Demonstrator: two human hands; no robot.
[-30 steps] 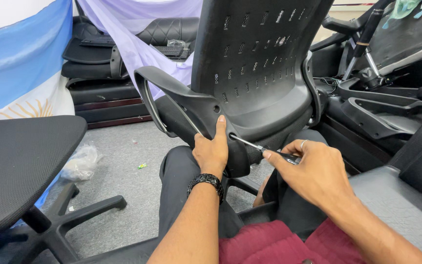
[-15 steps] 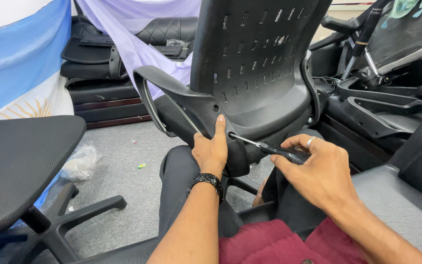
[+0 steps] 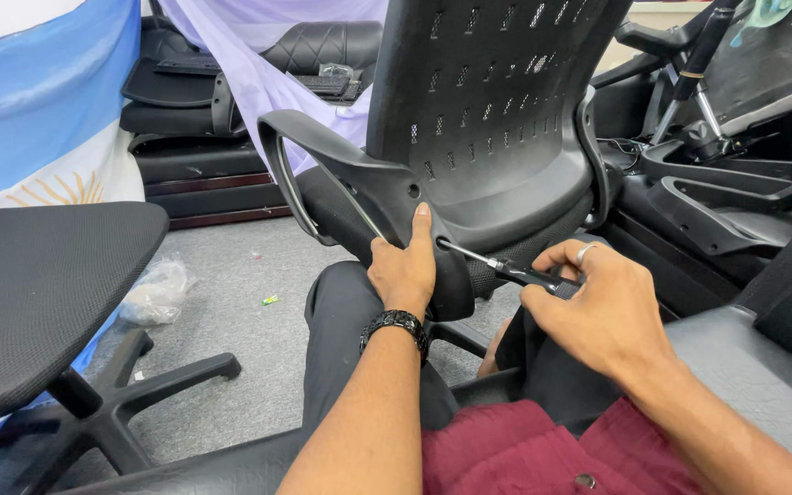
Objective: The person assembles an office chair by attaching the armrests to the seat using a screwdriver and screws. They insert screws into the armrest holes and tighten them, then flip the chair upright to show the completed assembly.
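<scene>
Seat pad of a second chair fills the left, cut off by the frame; blue-white cloth behind it. Grey carpet floor carries a crumpled clear bag. Left hand grips the black armrest of the mesh-back chair, fingers wrapped, thumb up. Screwdriver tip sits in the armrest hole, tip hidden. Right hand has fingers pinching the handle. Chair parts are stacked at right, hard to make out.

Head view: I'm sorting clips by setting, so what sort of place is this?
Probably a chair assembly or repair workshop: stacked chair parts, loose armrests, and a screwdriver driven into a chair's armrest.
</scene>
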